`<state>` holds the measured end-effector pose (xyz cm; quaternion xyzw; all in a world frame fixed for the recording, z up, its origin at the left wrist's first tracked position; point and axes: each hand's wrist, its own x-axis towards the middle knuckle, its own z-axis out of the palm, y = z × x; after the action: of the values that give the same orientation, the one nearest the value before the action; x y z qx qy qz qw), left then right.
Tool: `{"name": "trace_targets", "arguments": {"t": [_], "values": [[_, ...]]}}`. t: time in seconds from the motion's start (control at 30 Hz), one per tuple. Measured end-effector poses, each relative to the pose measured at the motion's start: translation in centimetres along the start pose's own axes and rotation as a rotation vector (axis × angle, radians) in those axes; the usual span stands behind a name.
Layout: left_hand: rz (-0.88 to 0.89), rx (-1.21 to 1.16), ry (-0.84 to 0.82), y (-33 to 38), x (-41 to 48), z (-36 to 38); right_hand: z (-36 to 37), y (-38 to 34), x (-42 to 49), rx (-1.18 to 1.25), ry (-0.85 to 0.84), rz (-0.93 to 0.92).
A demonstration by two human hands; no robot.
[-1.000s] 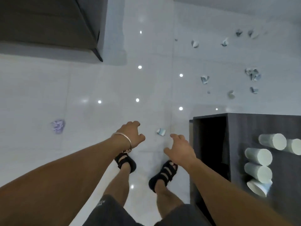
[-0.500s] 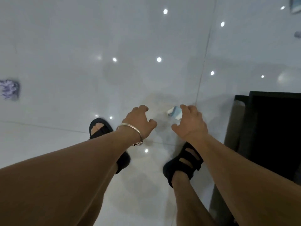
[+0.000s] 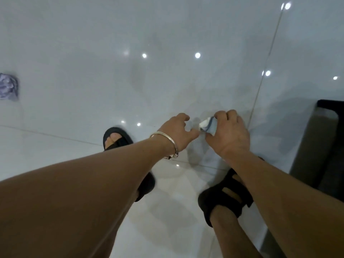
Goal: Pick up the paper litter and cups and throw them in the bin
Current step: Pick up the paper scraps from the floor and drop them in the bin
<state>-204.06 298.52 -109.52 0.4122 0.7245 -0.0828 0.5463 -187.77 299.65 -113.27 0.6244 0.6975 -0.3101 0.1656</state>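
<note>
Head view, status: we're early in the job by our read. One item is in hand, nothing is binned that we can see, and no bin is in frame. Our right hand (image 3: 229, 135) has a small crushed white-and-blue cup (image 3: 207, 125). Its fingers (image 3: 225, 114) are curled over the top of it and the thumb closes from below, so the cup is clamped between them, with its crumpled end poking out on the thumb side toward our other hand. We can't tell whether it is off the floor (image 3: 167, 43) yet or just touching it. Our left hand (image 3: 176, 133), the one with the bracelet (image 3: 167, 144), holds nothing. Its fingers are loosely curled and apart, and the thumb tip is just beside the cup's free end; contact is not clear. A purple paper wad (image 3: 8, 86) lies on the floor well apart from the left fingers, out past their outer side at the frame edge, untouched. A dark cabinet (image 3: 320, 146) stands on the outer side of the right fingers, near but not touching. Left to do, as we judge it: lift this cup, fetch the wad plus any litter out of frame, find the bin and drop it all in.
</note>
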Motion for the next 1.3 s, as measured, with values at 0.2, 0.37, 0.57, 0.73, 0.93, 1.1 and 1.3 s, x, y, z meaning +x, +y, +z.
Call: {"name": "trace_targets", "arguments": {"t": [0.2,0.37,0.57,0.73,0.93,1.1,1.3], "values": [[0.048,-0.206,-0.007,1.3,-7.0,-6.7,-8.2,-6.6,-5.2,0.106,0.114,-0.289],[0.132,-0.184,0.045,2.2,-13.2,-14.0,-15.9,-12.6,-8.2,0.082,0.123,-0.445],[0.038,-0.293,0.179,-1.9,-18.6,-19.3,-20.2,-20.5,-9.7,-0.029,0.042,-0.606],[-0.19,-0.359,0.323,-11.0,-21.2,-21.4,-18.9,-26.8,-8.6,-0.28,-0.114,-0.636],[-0.387,-0.578,0.409,-23.8,-25.6,-23.9,-14.6,-39.7,-7.9,-0.496,-0.194,-0.743],[-0.486,-0.702,0.523,-31.6,-28.5,-27.4,-11.3,-52.0,-8.9,-0.549,-0.23,-0.864],[-0.479,-0.839,0.687,-36.7,-28.1,-32.6,-8.4,-62.5,-6.7,-0.664,-0.237,-0.92]]}}
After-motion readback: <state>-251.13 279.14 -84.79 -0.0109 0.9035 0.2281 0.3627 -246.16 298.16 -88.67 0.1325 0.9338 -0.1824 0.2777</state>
